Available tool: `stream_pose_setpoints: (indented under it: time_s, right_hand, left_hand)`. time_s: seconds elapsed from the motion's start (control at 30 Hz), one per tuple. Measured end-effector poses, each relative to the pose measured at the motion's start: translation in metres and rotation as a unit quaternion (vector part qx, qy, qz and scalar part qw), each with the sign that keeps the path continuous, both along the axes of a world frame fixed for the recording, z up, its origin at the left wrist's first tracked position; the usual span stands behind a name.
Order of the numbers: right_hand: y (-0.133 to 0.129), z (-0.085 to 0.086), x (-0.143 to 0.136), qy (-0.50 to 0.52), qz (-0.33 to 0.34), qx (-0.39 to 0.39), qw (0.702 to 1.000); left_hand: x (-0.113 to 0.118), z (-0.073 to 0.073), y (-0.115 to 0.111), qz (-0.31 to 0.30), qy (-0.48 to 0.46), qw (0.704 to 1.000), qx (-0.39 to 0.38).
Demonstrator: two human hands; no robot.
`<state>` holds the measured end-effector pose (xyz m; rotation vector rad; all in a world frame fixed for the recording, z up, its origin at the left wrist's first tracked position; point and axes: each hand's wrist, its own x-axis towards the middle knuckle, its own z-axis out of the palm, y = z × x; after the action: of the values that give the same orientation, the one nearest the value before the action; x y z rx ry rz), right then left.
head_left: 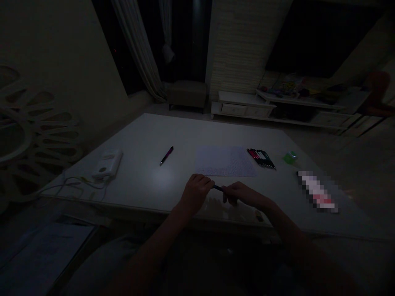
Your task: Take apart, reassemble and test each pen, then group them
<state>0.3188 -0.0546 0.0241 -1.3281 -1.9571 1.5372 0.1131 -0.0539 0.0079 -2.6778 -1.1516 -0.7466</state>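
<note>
Between my two hands, above the near edge of the white table [135,135], is a dark pen [218,188]. My left hand [199,190] is closed around one end of it. The fingers of my right hand [237,192] pinch its other end. Just beyond my hands lies a sheet of paper [226,161], which seems covered in fine writing. To its right, several pens [261,159] lie side by side in a row. A single purple and black pen [166,156] rests apart on the left.
A white box-shaped device [108,164] with cables [83,181] sits at the table's left. On the right are a small green item [290,157] and a phone-like slab [317,192], its face blurred out. A small dark object [258,215] lies by the near edge. The room is dim.
</note>
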Motion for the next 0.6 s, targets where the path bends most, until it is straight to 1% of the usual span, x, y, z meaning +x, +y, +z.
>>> stream_pose_setpoints:
  time_s: [0.1,0.13,0.17,0.23,0.27,0.3,0.37,0.43,0.47,0.5,0.53,0.57,0.6]
  right_hand:
    - [-0.004,0.0,-0.007,-0.002,0.0,0.06,0.998]
    - [-0.005,-0.001,-0.01,0.007,0.001,0.068,0.998]
    - [-0.006,-0.001,-0.013,0.02,0.006,0.062,0.998]
    - [-0.006,-0.002,-0.016,0.054,0.005,0.022,0.998]
    - [-0.004,-0.002,-0.017,0.073,-0.014,0.001,0.997]
    - [-0.002,-0.003,-0.018,0.097,-0.051,-0.017,0.994]
    - [0.006,-0.001,-0.016,0.159,-0.15,-0.04,0.975]
    - [0.014,0.003,-0.011,0.237,-0.251,-0.044,0.937]
    - [0.018,0.007,-0.007,0.279,-0.29,-0.04,0.915]
    - [0.021,0.011,-0.002,0.316,-0.312,-0.035,0.895]
    - [0.023,0.016,0.004,0.345,-0.32,-0.03,0.882]
    - [0.024,0.022,0.011,0.364,-0.312,-0.025,0.878]
    - [0.024,0.027,0.018,0.371,-0.292,-0.02,0.882]
  left_hand:
    - [0.001,-0.001,0.0,-0.038,0.027,0.999,-0.005]
    - [0.001,-0.001,0.0,-0.046,0.027,0.999,-0.004]
    - [0.002,-0.001,-0.001,-0.049,0.022,0.999,0.001]
    - [0.004,0.001,-0.002,-0.03,-0.01,0.999,0.021]
    - [0.004,0.003,-0.002,-0.011,-0.033,0.999,0.032]
    - [0.004,0.005,-0.002,0.009,-0.058,0.997,0.041]
    - [0.002,0.01,-0.003,0.046,-0.109,0.992,0.048]
    - [0.001,0.013,-0.002,0.069,-0.147,0.986,0.045]
    - [0.0,0.014,-0.002,0.073,-0.156,0.984,0.043]
    - [0.0,0.013,-0.002,0.072,-0.158,0.984,0.041]
    - [-0.001,0.012,-0.001,0.068,-0.153,0.985,0.04]
    - [0.0,0.009,-0.001,0.063,-0.143,0.987,0.037]
    - [0.0,0.007,0.0,0.057,-0.127,0.99,0.029]
